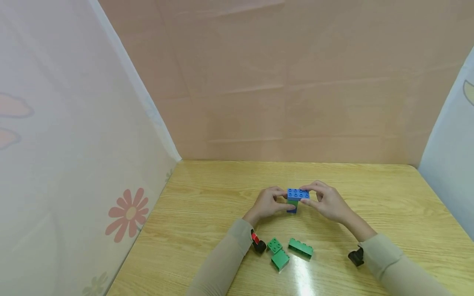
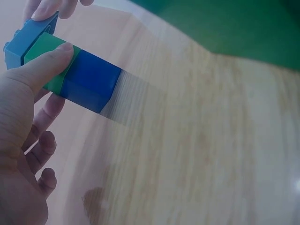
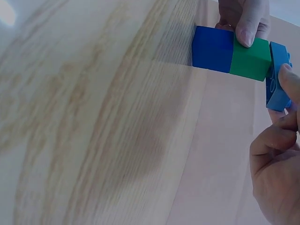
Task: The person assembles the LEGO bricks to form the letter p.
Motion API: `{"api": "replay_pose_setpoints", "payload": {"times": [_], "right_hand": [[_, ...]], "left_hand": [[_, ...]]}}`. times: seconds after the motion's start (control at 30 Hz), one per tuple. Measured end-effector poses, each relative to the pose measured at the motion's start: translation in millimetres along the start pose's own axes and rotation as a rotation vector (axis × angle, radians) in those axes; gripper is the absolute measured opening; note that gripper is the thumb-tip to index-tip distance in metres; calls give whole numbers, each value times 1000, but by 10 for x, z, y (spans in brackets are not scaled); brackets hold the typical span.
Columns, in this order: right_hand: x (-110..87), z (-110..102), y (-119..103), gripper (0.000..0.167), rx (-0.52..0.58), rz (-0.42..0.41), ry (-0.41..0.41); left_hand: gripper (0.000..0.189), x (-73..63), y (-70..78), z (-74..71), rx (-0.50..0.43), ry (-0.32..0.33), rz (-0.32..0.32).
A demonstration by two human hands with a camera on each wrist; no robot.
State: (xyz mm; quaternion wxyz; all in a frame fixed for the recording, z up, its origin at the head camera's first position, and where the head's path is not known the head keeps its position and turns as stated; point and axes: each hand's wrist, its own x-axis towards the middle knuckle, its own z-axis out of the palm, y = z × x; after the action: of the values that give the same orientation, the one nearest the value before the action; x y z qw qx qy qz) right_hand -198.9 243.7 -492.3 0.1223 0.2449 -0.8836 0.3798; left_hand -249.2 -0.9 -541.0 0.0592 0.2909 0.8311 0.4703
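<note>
On the far side of loose green plastic bricks point(image 1: 280, 260), your left hand point(image 1: 267, 203) is pinching a green-over-dark-blue plastic block stack point(image 3: 230, 55) while your right hand point(image 1: 328, 201) is apparently seating a pinched, rectangular light-blue plastic brick point(image 1: 296, 194) on top, calling for even downward pressure.

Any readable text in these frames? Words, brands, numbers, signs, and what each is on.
None readable in any view.
Light blue brick, green brick, dark blue brick: no lettering on the sides shown; any stud marking is too small to read.
Loose green bricks: nothing legible.
Black wrist devices: too small to tell.
Left wall sheet: flower print, no lettering seen.
</note>
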Motion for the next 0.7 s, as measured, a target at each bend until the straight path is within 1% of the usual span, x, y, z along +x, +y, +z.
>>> {"api": "replay_pose_setpoints", "payload": {"times": [0.2,0.33,0.57,0.7], "right_hand": [[26,-34,-14,31,4,7,-21],[31,-44,-23,31,5,22,-30],[18,-22,-12,31,-9,7,-16],[3,-6,4,32,-24,16,-18]], "left_hand": [[36,-3,2,0,-19,2,-12],[40,-5,2,-2,-30,2,-17],[42,-1,-17,-2,-15,11,5],[42,-5,-25,-5,-18,12,9]]}}
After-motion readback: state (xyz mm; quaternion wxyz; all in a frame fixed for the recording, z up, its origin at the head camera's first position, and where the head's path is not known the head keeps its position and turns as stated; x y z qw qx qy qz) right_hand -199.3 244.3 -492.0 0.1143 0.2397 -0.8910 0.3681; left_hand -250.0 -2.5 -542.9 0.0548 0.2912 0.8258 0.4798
